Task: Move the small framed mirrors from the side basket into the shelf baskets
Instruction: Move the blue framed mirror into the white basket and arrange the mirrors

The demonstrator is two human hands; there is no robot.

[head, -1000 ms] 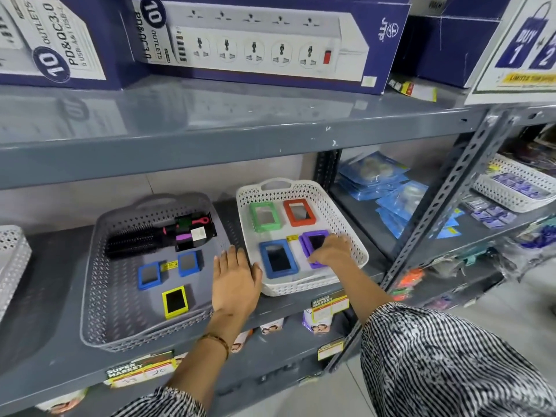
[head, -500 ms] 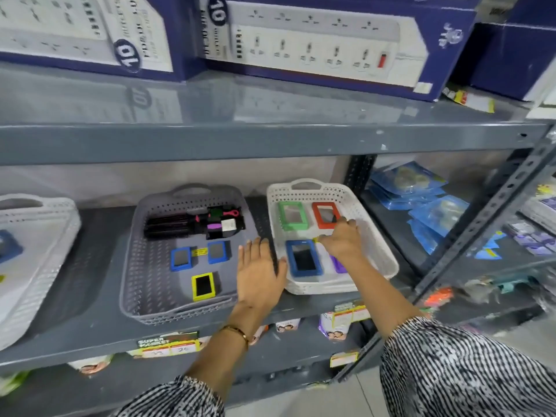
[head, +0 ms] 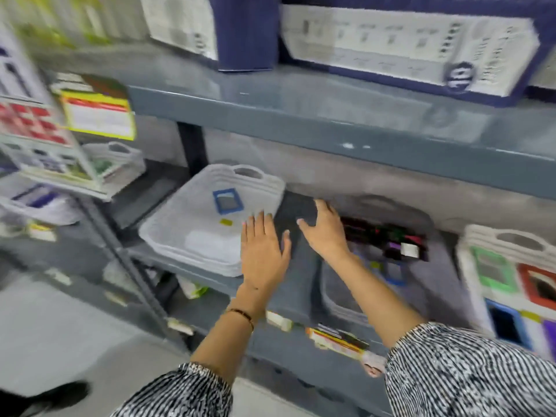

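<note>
Reaching over a grey metal shelf [head: 210, 284], two bare hands are seen empty and spread, nothing gripped in either. The left hand [head: 264, 251] is held flat, palm down, fingers apart, at the right front corner of a white basket [head: 180, 236]; whether it touches the rim cannot be told through the motion blur. A thin bracelet [head: 240, 314] is worn at that wrist. The right hand [head: 326, 230] is held just beside it, fingers loosely extended, over the strip of shelf between the white basket and a grey basket [head: 340, 302]. Both forearms are framed by black-and-white striped sleeves [head: 469, 374].

One small mirror with a blue frame [head: 227, 201] is seen lying flat in the white basket, toward the back, with a small yellow tag [head: 225, 222] just in front of it. In the grey basket, a dark hairbrush with a label [head: 388, 239] is laid across the back, and a blue-framed mirror [head: 394, 273] is partly hidden behind the right forearm. At the far right, a second white basket [head: 475, 239] is shown holding mirrors framed in green [head: 493, 269], red [head: 538, 285], blue [head: 505, 325] and purple [head: 550, 332], cut off in part by the edge of the view.

On the shelf above, boxes of power strips [head: 406, 43] are stacked. Price labels [head: 337, 341] are fixed along the shelf's front edge. To the left, a neighbouring rack [head: 99, 218] is blurred, with another white basket [head: 120, 161] on it.
</note>
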